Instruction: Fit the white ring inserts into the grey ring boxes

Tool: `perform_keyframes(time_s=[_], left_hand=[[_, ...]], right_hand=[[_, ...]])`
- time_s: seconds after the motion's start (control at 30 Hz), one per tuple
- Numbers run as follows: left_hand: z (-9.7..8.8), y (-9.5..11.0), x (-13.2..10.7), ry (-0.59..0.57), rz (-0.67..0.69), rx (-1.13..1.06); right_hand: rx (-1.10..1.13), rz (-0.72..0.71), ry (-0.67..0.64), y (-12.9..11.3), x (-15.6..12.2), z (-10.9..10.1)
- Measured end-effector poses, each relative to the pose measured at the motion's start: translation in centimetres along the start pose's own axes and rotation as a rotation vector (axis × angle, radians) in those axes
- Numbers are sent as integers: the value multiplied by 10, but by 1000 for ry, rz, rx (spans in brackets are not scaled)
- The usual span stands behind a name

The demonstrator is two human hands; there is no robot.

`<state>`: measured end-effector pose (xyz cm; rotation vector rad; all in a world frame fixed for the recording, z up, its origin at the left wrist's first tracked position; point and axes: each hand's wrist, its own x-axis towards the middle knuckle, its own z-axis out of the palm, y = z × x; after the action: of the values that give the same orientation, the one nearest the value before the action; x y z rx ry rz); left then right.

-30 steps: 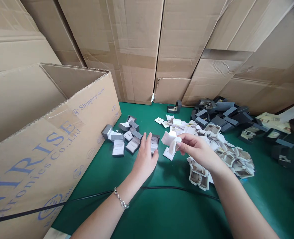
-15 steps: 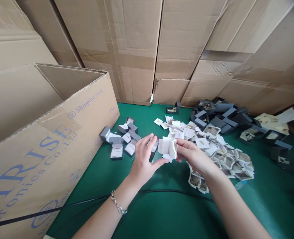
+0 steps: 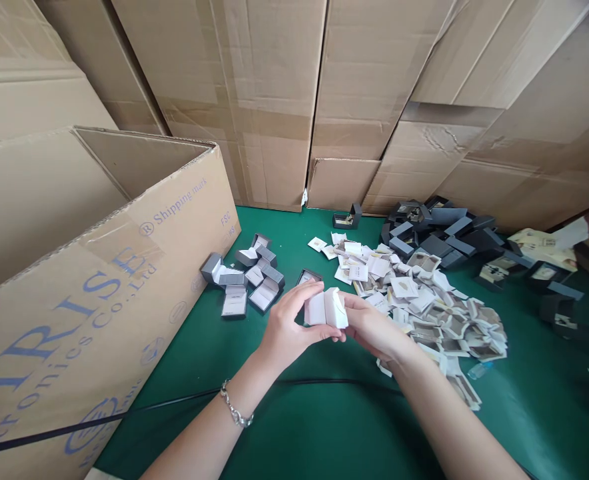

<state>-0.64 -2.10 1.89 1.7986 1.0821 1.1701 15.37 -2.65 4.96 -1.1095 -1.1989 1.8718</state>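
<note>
Between my two hands is a small white box insert [image 3: 326, 309], with a folded flap on its right part. My left hand [image 3: 290, 321] grips its left side, fingers over the top and thumb along the bottom edge. From the right, my right hand [image 3: 373, 328] closes on the other end, its fingers partly hidden behind the piece. Just beyond my left fingers lies an open grey box [image 3: 308, 276]. To the left is a group of open grey boxes [image 3: 264, 293] with white linings. A heap of white inserts and cards [image 3: 424, 293] spreads right of my right hand.
A large open carton [image 3: 174, 267] stands on the left. Dark boxes [image 3: 439, 233] are piled at the back right, and one dark box [image 3: 347, 217] sits apart. A black cable [image 3: 314, 382] crosses the green table [image 3: 324, 433] under my forearms. Cartons [image 3: 274, 100] wall the back.
My left hand has closed from open fingers onto the white insert. Both hands have come together slightly lower, and the insert's loose flap is folded in closer.
</note>
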Motion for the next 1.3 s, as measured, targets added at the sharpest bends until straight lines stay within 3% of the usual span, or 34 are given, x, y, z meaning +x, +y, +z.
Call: perform_keyframes(time_s=[0.13, 0.33, 0.5, 0.73, 0.83, 1.03, 1.3], left_hand=[[-3, 3, -1, -5, -127, -88], [-1, 2, -4, 51, -173, -55], [-3, 4, -1, 162, -177, 79], [-3, -2, 0, 197, 33, 252], [-2, -4, -1, 194, 138, 307], [1, -5, 1, 268, 392, 435], [2, -4, 0, 296, 493, 435]], right_hand=[[80, 8, 29, 3, 2, 8], [-23, -8, 55, 3, 5, 10], [-259, -107, 285, -2, 0, 11], [-1042, -585, 639, -7, -20, 30], [-1228, -681, 702, -8, -24, 35], [-1497, -718, 722, -6, -22, 37], [-1502, -559, 705, -2, -23, 39]])
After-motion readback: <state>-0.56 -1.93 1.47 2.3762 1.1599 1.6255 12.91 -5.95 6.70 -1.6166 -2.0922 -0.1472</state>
